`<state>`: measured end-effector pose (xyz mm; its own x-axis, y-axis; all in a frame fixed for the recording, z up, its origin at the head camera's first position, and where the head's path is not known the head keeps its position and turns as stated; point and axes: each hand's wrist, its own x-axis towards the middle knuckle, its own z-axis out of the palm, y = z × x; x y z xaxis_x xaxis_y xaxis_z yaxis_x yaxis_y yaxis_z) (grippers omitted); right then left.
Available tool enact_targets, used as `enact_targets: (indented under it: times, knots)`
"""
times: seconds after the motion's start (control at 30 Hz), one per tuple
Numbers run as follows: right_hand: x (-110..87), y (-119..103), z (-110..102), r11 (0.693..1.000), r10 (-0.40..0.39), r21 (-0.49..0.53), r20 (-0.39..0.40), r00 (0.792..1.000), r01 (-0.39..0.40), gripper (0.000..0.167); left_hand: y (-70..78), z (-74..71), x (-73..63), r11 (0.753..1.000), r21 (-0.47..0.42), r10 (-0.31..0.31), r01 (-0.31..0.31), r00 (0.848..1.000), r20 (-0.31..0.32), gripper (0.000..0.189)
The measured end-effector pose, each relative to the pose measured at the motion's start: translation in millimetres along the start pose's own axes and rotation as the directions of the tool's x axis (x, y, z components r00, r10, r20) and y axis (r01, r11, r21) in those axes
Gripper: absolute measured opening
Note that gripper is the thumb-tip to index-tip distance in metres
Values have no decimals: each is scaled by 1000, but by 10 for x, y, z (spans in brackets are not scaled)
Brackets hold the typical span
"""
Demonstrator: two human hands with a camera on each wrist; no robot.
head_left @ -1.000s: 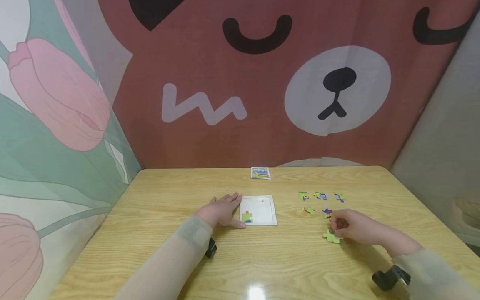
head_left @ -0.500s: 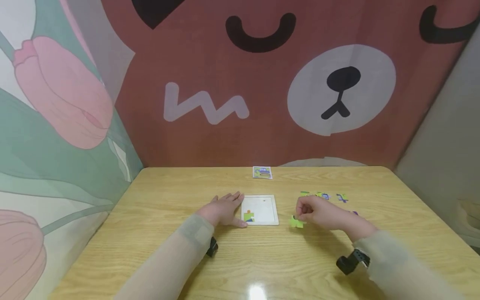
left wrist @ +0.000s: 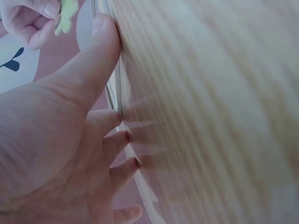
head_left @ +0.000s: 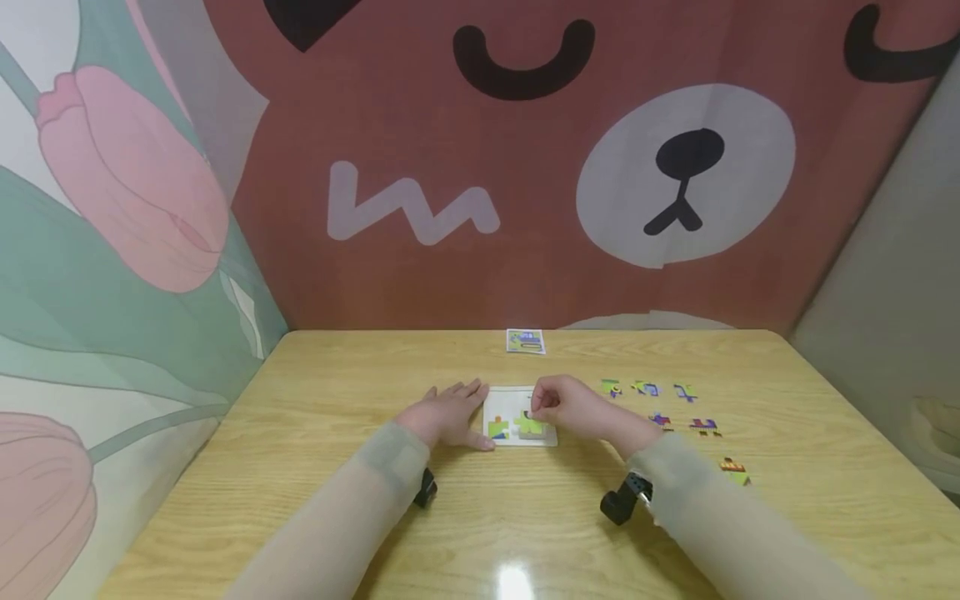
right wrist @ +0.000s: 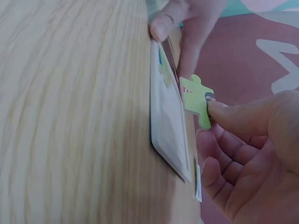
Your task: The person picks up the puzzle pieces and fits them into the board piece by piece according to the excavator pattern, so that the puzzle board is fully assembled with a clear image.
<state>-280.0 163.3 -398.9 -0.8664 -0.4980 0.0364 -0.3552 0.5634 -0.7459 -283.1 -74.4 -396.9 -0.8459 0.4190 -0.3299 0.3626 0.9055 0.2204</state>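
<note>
A white square puzzle tray [head_left: 501, 402] lies on the table, with a green puzzle piece [head_left: 497, 428] in its near left corner. My left hand [head_left: 447, 417] rests at the tray's left side, its thumb and spread fingers touching the rim. Above the tray, my right hand [head_left: 573, 406] pinches another green puzzle piece [right wrist: 195, 100] between thumb and fingers. That held piece shows a small dark patch and red-white stripes in the right wrist view. It is tilted and apart from the tray floor there. The fingertips behind the piece are partly hidden.
Several loose puzzle pieces [head_left: 646, 388] lie in loose rows on the right side of the wooden table [head_left: 337, 367]. One orange and green piece [head_left: 735, 472] sits nearer the front. Behind the tray is a small picture card [head_left: 525, 341]. A bear-patterned curtain [head_left: 405, 283] borders the back.
My right hand has picked up the green puzzle piece from the right side of the table and carried it left over the tray. The left hand stays at the tray's edge.
</note>
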Motion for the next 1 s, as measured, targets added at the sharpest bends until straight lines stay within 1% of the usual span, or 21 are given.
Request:
enact_targets:
  times: [0.1,0.27,0.4,0.5,0.67,1.0]
  knots:
    - [51,-12,63,1000,30,0,-5,1000,-30,13,2,-4,9,1000,3,-4,4,1000,-1,103]
    - [73,-33,136,997,82,-9,-10,997,-82,14,2,-10,12,1000,-3,-5,5,1000,3,103]
    - [83,-34,174,998,61,-8,-17,998,-61,15,0,-5,11,1000,-7,1,-1,1000,0,103]
    - [97,-22,202,999,45,-9,2,999,-45,14,1,7,12,1000,-5,3,-3,1000,-1,102]
    - [107,-12,233,998,64,-17,20,998,-64,14,6,16,18,1000,0,-2,2,1000,4,102]
    - [135,20,275,994,102,-46,-6,995,-102,16,-18,31,33,1000,16,-6,6,1000,-1,103]
